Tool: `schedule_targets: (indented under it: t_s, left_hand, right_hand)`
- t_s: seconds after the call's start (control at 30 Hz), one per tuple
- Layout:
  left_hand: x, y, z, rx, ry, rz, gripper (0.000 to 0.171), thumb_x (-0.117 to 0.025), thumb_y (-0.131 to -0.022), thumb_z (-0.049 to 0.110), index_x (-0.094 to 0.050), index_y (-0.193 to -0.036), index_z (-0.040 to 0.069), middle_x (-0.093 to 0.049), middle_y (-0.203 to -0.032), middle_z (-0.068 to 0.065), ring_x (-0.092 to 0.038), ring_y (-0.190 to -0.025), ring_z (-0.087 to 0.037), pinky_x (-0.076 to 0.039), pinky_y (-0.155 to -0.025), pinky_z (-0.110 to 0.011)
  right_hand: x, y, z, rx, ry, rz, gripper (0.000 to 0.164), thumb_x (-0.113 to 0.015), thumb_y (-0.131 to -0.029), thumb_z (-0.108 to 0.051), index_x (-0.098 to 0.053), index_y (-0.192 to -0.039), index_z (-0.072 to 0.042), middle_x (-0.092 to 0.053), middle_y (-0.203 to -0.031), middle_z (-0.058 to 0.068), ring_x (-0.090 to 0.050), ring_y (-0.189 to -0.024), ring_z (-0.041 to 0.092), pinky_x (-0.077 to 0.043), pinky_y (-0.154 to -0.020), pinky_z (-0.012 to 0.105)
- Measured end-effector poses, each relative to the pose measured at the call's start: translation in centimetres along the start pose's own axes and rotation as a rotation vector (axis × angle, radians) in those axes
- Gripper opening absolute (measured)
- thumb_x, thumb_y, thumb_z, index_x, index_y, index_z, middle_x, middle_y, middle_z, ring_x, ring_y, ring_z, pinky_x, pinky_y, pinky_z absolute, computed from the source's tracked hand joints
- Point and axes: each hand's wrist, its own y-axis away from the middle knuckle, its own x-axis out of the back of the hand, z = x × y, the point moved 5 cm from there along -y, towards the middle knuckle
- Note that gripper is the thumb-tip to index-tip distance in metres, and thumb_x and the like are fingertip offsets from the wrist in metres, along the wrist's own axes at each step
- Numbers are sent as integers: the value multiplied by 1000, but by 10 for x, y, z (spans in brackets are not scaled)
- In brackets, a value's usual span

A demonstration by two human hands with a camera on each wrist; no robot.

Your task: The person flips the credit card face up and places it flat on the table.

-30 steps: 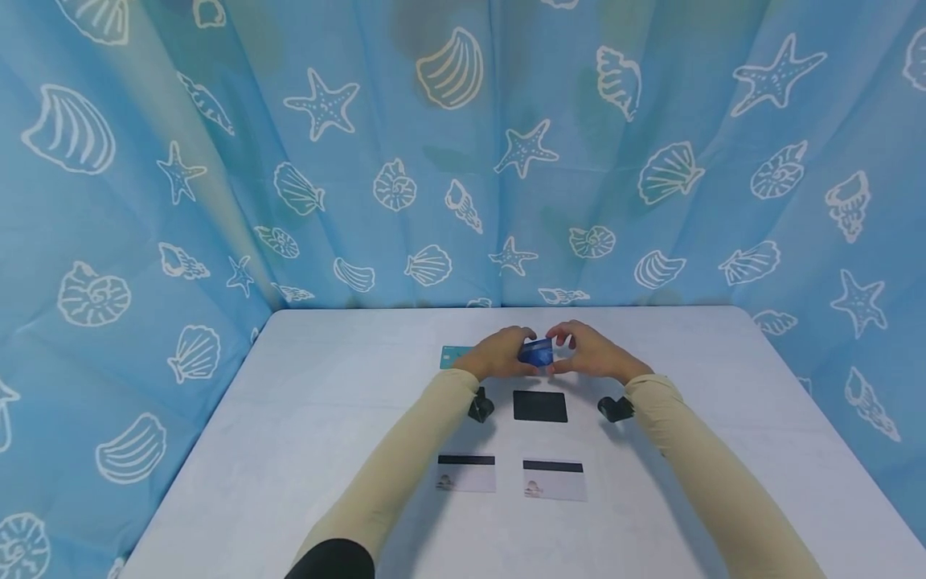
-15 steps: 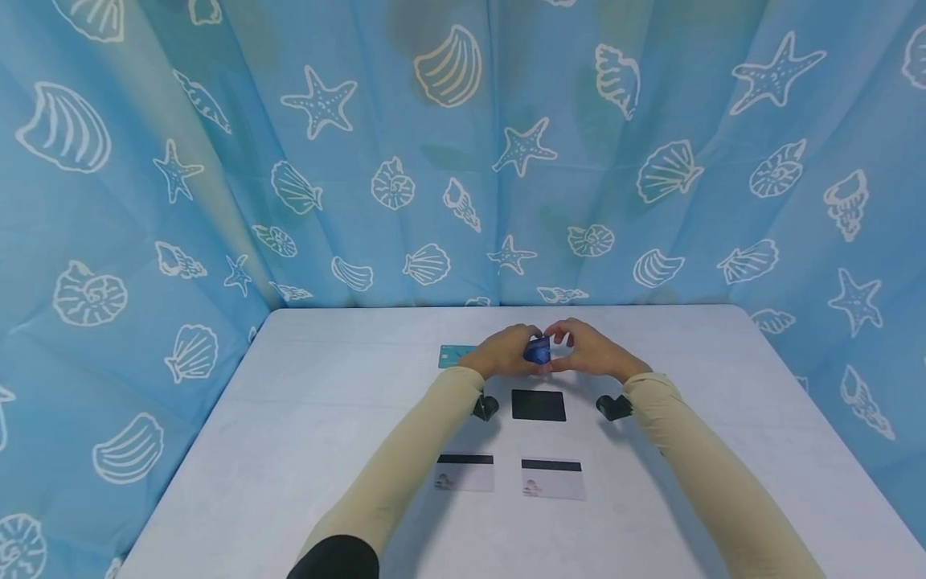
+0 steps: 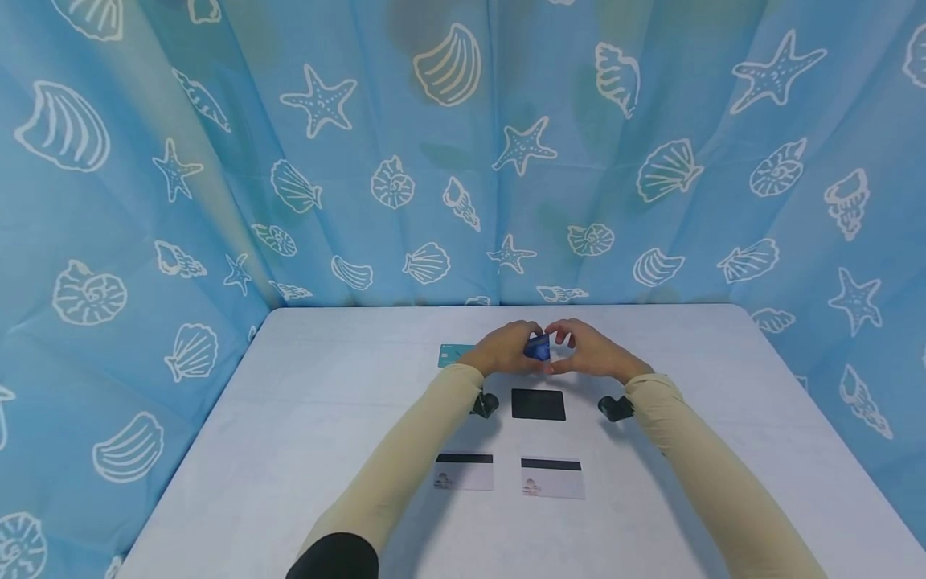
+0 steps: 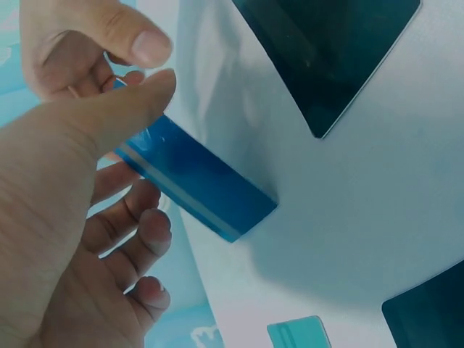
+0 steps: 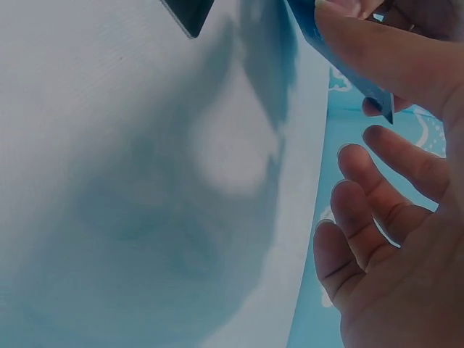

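Above the far part of the table, a blue card point(image 3: 537, 347) is held up between both hands. My left hand point(image 3: 509, 349) pinches it with the thumb across its face and fingers behind, and covers part of it. In the left wrist view the blue card point(image 4: 206, 181) slants down past the thumb, with a pale stripe along one edge. My right hand point(image 3: 589, 351) pinches the other end between thumb and index finger, its other fingers loosely spread. Just behind the left wrist lies a teal card point(image 3: 452, 355), partly hidden by that hand.
A black card point(image 3: 538, 404) lies on the white table point(image 3: 325, 434) nearer me than the hands. Closer still are two pale cards, a left one point(image 3: 465, 474) and a right one point(image 3: 553, 481), each with a dark stripe. A blue shell-patterned curtain point(image 3: 434, 161) hangs behind.
My left hand has shifted slightly to the right, bringing the two hands closer together. Less of the blue card shows between them. The cards on the table have stayed in place.
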Motion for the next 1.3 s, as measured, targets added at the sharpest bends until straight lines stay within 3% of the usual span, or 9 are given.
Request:
schedule_targets:
  t_s: [0.2,0.63,0.97,1.3]
  left_hand:
    - [4,1,0,1,-12,5,75,-77,-89,52,-52,-147,11,-66,-132,-5,-63,-116,-16,-52,-107,-33]
    - [10,7,3,11,13,-2,67,-76,-94,40,-49,-148,12,-66,-125,-4,-61,-105,-15,-54,-99,-31]
    - [14,7,3,-2,12,7,67,-77,-93,42,-50,-147,13,-66,-118,-4,-59,-100,-15,-54,-92,-28]
    - [14,7,4,-13,21,16,67,-78,-93,42,-50,-146,13,-65,-112,-3,-59,-95,-15,-53,-84,-26]
  right_hand:
    - [-2,2,1,-8,-8,-6,77,-89,-80,-26,-52,-142,1,-57,-120,21,-52,-108,35,-46,-89,41]
    - [-10,-1,3,1,-17,-25,77,-89,-80,-23,-52,-141,5,-58,-119,19,-52,-107,32,-47,-91,41]
    - [-15,-2,1,-21,-14,-25,70,-89,-80,-22,-55,-137,1,-58,-118,17,-53,-107,31,-47,-92,41]
    - [-21,-6,1,-18,-37,-31,62,-90,-80,-21,-58,-129,0,-59,-113,15,-53,-101,27,-48,-85,36]
